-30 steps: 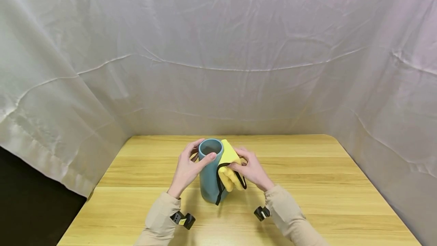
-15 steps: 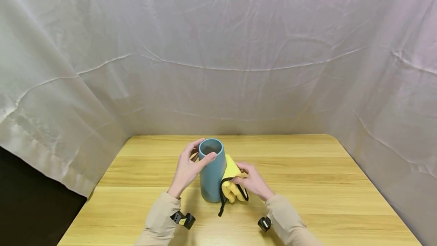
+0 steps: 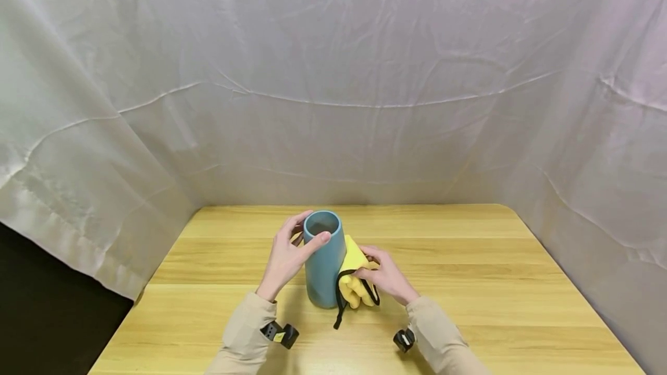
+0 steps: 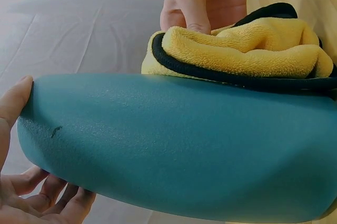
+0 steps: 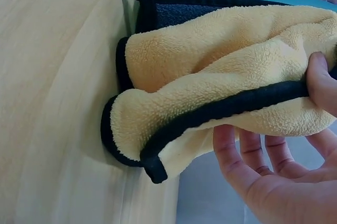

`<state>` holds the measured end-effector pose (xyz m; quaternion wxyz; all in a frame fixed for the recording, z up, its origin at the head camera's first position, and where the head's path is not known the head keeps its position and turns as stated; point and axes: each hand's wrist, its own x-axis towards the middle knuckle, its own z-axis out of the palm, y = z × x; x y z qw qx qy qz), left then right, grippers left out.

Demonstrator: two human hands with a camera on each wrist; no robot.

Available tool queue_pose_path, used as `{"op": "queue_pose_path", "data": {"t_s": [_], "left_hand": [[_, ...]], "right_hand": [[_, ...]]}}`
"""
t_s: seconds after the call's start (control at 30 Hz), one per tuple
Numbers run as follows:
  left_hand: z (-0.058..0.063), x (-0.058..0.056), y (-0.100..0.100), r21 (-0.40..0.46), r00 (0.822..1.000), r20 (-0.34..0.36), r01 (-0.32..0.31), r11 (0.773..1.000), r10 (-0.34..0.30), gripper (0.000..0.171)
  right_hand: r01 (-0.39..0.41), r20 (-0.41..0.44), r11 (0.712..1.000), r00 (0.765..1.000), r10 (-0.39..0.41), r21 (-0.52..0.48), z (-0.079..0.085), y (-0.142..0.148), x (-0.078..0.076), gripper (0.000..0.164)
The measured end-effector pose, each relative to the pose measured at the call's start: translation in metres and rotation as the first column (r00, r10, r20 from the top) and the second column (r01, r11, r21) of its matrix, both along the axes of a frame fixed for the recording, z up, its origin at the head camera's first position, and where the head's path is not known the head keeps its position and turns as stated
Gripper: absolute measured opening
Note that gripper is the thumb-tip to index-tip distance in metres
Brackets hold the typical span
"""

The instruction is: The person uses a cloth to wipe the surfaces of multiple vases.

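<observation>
We had the vase [image 3: 324,276] upright on the table [image 3: 495,305]: matte teal, round mouth [image 3: 322,225], small dark mark [image 4: 56,131] near the top. We saw the cloth [image 3: 353,290] at its 4 o'clock, touching: plush yellow, black edging [image 5: 226,109], bunched in folds. Left hand [image 3: 283,259], at the vase's 9 o'clock, gripped its top; right hand [image 3: 387,276], at the cloth's 3 o'clock, pinched it.

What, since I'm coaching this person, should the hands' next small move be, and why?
Probably slide the cloth upward along the vase: the right hand holds it low against the vase's side, while the left hand grips near the top, apparently steadying it.
</observation>
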<state>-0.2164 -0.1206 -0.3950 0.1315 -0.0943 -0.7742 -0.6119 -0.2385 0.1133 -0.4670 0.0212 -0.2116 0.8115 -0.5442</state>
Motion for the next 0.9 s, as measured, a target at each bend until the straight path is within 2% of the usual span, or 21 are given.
{"op": "queue_pose_path", "data": {"t_s": [0.17,0.33,0.47,0.73,0.9], "left_hand": [[0.001,0.000,0.000,0.001,1.000,0.003,-0.001,1.000,0.001,0.055],[0.001,0.001,0.000,0.005,1.000,0.009,0.006,1.000,-0.006,0.055],[0.002,0.000,0.000,0.009,1.000,0.004,0.009,1.000,-0.009,0.055],[0.001,0.000,0.000,0.008,1.000,-0.005,0.014,1.000,-0.014,0.054],[0.001,0.000,0.000,0.006,1.000,-0.005,0.018,1.000,-0.018,0.054]], "right_hand": [[-0.001,0.009,1.000,1.000,0.001,-0.013,0.001,0.000,0.000,0.057],[-0.008,-0.021,0.999,1.000,0.007,-0.046,0.010,-0.002,0.001,0.050],[-0.025,-0.050,0.998,0.999,0.022,-0.066,0.025,-0.003,-0.001,0.048],[-0.028,-0.055,0.998,0.998,0.025,-0.059,0.066,-0.009,-0.002,0.055],[-0.022,-0.085,0.999,0.996,0.018,-0.042,0.080,-0.013,0.000,0.055]]}}
